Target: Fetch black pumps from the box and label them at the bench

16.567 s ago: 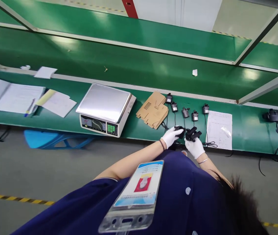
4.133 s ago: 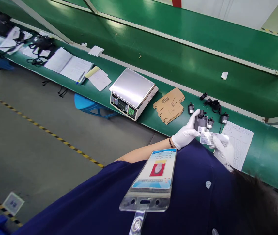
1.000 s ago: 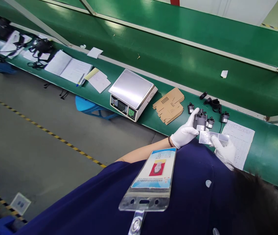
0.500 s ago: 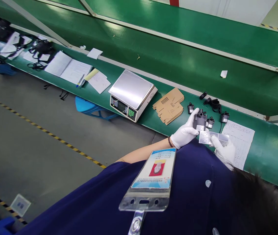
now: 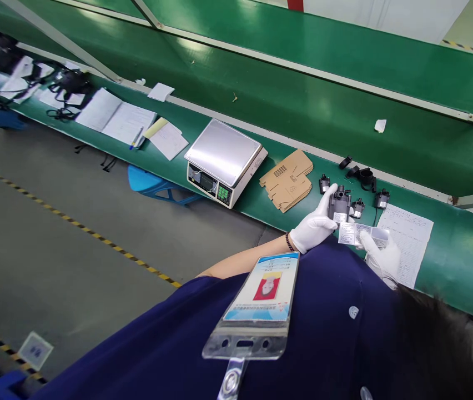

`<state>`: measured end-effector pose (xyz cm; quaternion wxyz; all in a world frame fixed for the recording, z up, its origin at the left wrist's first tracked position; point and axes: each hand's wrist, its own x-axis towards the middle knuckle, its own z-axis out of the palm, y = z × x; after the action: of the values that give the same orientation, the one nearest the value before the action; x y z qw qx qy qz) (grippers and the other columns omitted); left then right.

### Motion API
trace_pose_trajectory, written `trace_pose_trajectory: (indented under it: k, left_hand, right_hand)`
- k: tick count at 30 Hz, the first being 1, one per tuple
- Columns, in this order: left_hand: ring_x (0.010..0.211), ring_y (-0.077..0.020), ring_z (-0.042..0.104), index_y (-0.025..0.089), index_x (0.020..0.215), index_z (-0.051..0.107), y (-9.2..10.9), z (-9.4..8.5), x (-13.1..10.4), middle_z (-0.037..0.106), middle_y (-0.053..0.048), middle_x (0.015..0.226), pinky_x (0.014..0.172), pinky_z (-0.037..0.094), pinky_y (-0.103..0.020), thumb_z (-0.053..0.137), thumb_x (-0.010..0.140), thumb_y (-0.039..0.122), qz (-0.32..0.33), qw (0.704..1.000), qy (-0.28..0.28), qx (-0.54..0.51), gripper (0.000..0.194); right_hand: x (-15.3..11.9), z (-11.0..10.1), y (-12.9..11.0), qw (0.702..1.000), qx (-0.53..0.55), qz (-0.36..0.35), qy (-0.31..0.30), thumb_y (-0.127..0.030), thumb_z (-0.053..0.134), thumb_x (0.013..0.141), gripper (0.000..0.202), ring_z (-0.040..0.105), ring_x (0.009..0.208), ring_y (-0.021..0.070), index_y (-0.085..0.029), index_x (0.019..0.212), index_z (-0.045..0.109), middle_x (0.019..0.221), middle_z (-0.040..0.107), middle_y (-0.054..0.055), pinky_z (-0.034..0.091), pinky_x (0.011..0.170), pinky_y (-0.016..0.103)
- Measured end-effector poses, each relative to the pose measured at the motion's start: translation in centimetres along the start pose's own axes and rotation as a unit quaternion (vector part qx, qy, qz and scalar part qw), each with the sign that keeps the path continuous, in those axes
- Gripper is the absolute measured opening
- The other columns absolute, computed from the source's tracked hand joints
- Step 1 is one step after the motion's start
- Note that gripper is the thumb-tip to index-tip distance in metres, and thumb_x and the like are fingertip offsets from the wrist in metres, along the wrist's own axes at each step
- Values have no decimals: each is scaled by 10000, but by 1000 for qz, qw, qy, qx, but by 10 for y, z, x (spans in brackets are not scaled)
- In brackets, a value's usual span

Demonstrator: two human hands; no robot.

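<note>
A white glove covers my left hand (image 5: 315, 226), whose fingers are wrapped round a black pump-like part (image 5: 339, 205) with a small label on its lower side. Just to the right, my gloved right hand (image 5: 382, 255) pinches a strip of silvery labels (image 5: 355, 234), its left end close under the black part. Smaller black parts lie around them: one (image 5: 324, 184) to the left, one (image 5: 358, 209) behind the labels, and one with a cable (image 5: 382, 199) to the right. Black rings (image 5: 366, 178) lie farther back.
A printed sheet (image 5: 413, 239) lies by my right hand. Flattened cardboard (image 5: 288, 180) and a scale (image 5: 225, 155) are on the green bench (image 5: 461, 261) to the left, with an open notebook (image 5: 115, 116) beyond. A blue stool (image 5: 153, 184) stands under the edge.
</note>
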<state>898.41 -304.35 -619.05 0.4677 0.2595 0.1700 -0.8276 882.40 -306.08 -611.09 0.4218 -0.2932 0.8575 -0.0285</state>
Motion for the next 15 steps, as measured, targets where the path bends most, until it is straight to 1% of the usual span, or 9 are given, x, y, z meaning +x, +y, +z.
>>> trace_pose_trajectory:
  k: [6, 9, 12, 15]
  left_hand:
    - [1021, -256, 658, 330, 1620, 61, 1, 2, -1, 540, -147, 1436, 913, 472, -419, 664, 560, 95, -7, 1000, 9, -7, 1242]
    - [986, -239, 659, 328, 1620, 62, 1, 2, -1, 553, -140, 1421, 910, 471, -416, 667, 560, 94, -6, 1000, 10, -5, 1243]
    - [960, -238, 663, 326, 1620, 62, 1, 3, -1, 584, -138, 1380, 903, 476, -421, 663, 558, 88, -8, 1000, 13, -12, 1243]
    - [998, -242, 655, 331, 1617, 96, 2, 3, 0, 540, -138, 1437, 903, 478, -403, 681, 540, 71, -12, 999, 22, -26, 1254]
  right_hand:
    - [4, 1, 9, 1000, 17, 10, -7, -547, 856, 589, 517, 709, 708, 205, -158, 902, 721, 761, 746, 27, 547, 681, 298]
    - [6, 1, 12, 999, 28, 14, -3, -547, 866, 562, 538, 708, 732, 208, -161, 908, 722, 793, 753, 30, 548, 689, 300]
    - [5, 0, 11, 1000, 16, 8, -3, -525, 863, 581, 503, 716, 757, 208, -161, 903, 729, 799, 756, 28, 552, 690, 287]
    - [4, 0, 9, 1000, 9, 0, -3, -513, 859, 596, 477, 719, 763, 201, -159, 890, 734, 789, 756, 25, 550, 690, 275]
